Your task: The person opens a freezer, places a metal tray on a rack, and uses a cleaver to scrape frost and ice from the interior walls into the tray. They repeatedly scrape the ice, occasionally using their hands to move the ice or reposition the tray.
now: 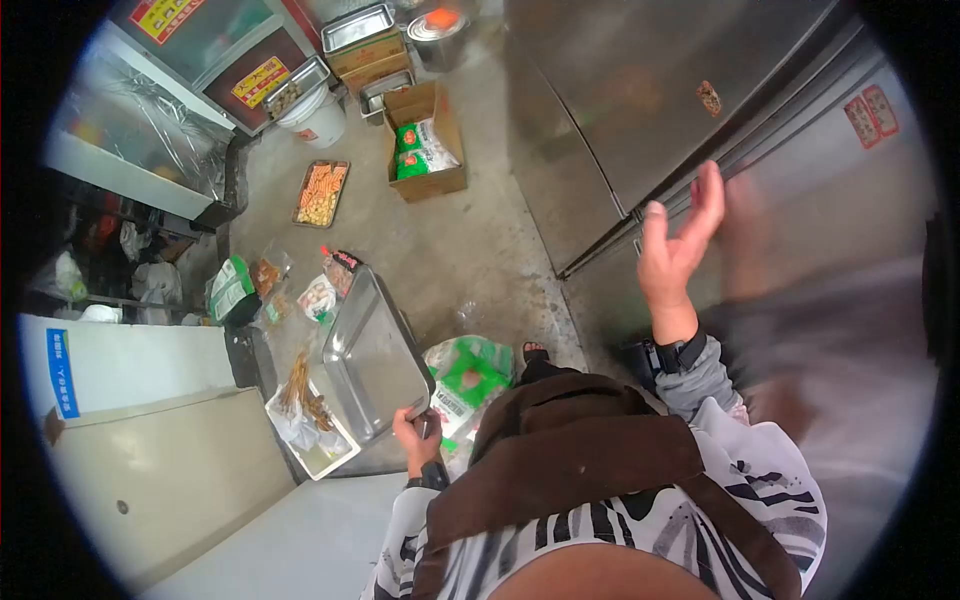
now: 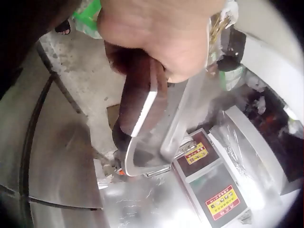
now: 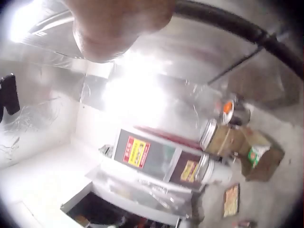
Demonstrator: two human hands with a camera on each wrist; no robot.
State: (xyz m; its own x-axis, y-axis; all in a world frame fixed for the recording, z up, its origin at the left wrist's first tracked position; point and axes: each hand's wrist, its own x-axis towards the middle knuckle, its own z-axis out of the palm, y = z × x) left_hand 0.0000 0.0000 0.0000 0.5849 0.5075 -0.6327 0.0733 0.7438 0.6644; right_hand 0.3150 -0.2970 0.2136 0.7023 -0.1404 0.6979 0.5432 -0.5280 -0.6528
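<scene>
My left hand (image 1: 408, 440) grips a deep rectangular steel tray (image 1: 375, 350) by its near corner, and the tray tilts out over the floor. The left wrist view shows the tray's rim (image 2: 145, 114) between thumb and fingers. Nothing lies inside the tray in the head view. My right hand (image 1: 675, 255) is raised beside the steel refrigerator doors (image 1: 800, 210), its thumb apart from its extended fingers and nothing held. In the right wrist view that hand (image 3: 118, 28) is blurred in front of the steel surface.
A cardboard box (image 1: 432, 185) with green-and-white bags, a tray of orange and yellow food (image 1: 322, 195) and a white bucket (image 1: 318, 125) stand on the floor. Close to the steel tray lie a green-and-white bag (image 1: 470, 380) and a white container (image 1: 335, 455) with skewers.
</scene>
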